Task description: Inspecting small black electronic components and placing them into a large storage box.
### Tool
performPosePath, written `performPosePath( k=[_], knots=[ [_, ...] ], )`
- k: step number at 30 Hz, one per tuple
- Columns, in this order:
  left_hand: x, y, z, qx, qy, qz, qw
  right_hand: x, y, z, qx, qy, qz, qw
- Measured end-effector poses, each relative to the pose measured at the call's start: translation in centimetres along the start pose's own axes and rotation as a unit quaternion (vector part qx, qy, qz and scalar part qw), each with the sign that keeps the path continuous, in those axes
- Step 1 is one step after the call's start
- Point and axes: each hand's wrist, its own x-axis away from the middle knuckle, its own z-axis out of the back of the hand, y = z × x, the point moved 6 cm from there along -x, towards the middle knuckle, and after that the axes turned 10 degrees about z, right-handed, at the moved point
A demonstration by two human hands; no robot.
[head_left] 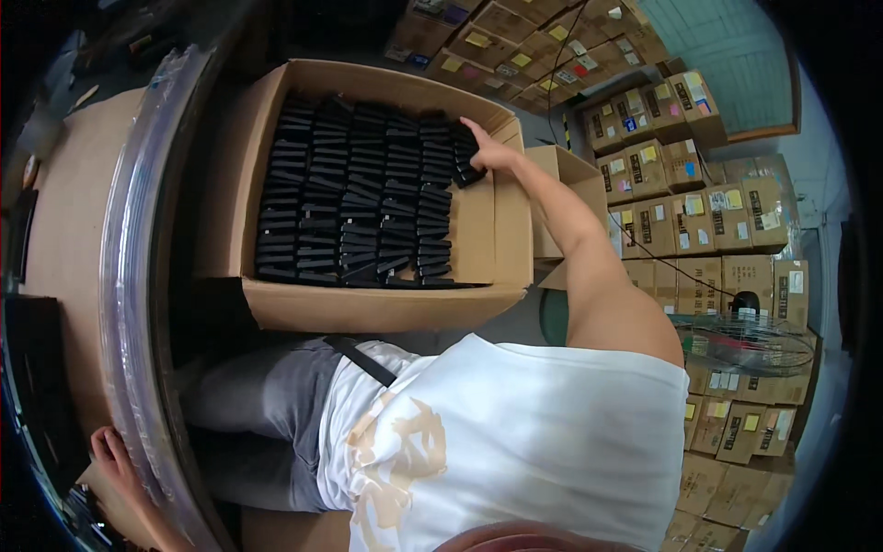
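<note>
In the upper middle, a large open cardboard box [386, 308] holds several packed columns of slim black plastic pieces [354, 198]. My right arm stretches across to the box's far right corner. There my right hand [492, 152] is closed around a short row of black pieces [465, 158], thumb on one side and fingers on the other. The palm side is hidden. Down at the lower left, my left hand [112, 451] lies by the edge of a brown tabletop [83, 368], its fingers loosely bent and apart with nothing visible in them.
Clear plastic-wrapped strips [138, 248] run along the table's edge. Another open carton [575, 184] stands right of the box. Stacked cartons [708, 221] line the right side and back, with a wire-caged fan [750, 345] before them. A dark flat object [37, 368] lies at far left.
</note>
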Motion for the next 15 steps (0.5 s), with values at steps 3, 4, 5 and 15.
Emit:
performPosePath(
  k=[3,4,5,15],
  knots=[
    [-0.2,0.1,-0.1,0.005,-0.004,-0.007,1.0,-0.3,-0.2,-0.4,-0.1,0.04,-0.075,0.991],
    [-0.3,0.0,-0.1,0.005,-0.007,-0.003,1.0,-0.9,-0.2,-0.2,-0.083,0.087,-0.062,0.991],
    [-0.4,-0.1,-0.1,0.004,-0.01,0.001,1.0,-1.6,0.0,-0.2,-0.067,0.134,-0.049,0.987],
    [-0.1,0.0,0.0,0.019,-0.014,0.005,1.0,1.5,2.6,-0.8,-0.008,0.311,-0.07,0.948]
  ],
)
